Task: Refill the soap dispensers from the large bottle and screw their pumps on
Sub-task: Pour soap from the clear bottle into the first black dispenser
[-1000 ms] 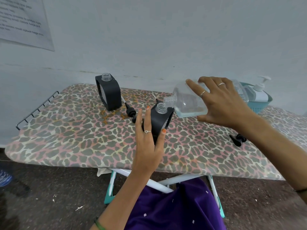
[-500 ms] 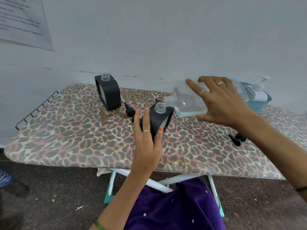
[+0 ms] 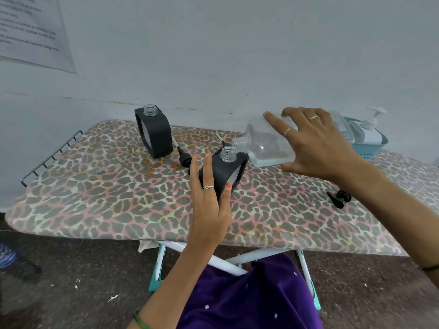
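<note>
So the ironing board (image 3: 95,186) with the leopard-print cover takes up most of the view, sitting against a pale wall (image 3: 237,55) that has a printed sheet (image 3: 31,32) taped up on the far left.

The right hand (image 3: 318,143) has its fingers and thumb wrapped over the large bottle (image 3: 268,143), a clear one tipped nearly on its side, with a bit of clear liquid pooled along its lower wall. Its threaded neck points left and down, and the lip sits right at the open mouth of the near dispenser (image 3: 225,172).

That dispenser is a black-sleeved one with a clear neck, leaning over toward the bottle. The left hand (image 3: 209,200) grips it from the near side, fingers up along its left face and thumb pressed on the front edge. It's just below and left of the right hand's grip.

Further left of the left hand, and farther back, the second dispenser (image 3: 154,134) stands upright on the board with its neck open too.

Behind the right hand there's a teal basket (image 3: 370,148) with a white pump bottle (image 3: 368,129) in it.

Smaller stuff: one black pump (image 3: 184,157) lies on the board just beyond the left hand's fingertips, between the two dispensers. Another black pump (image 3: 338,198) lies below the right wrist, well apart from both dispensers.
</note>
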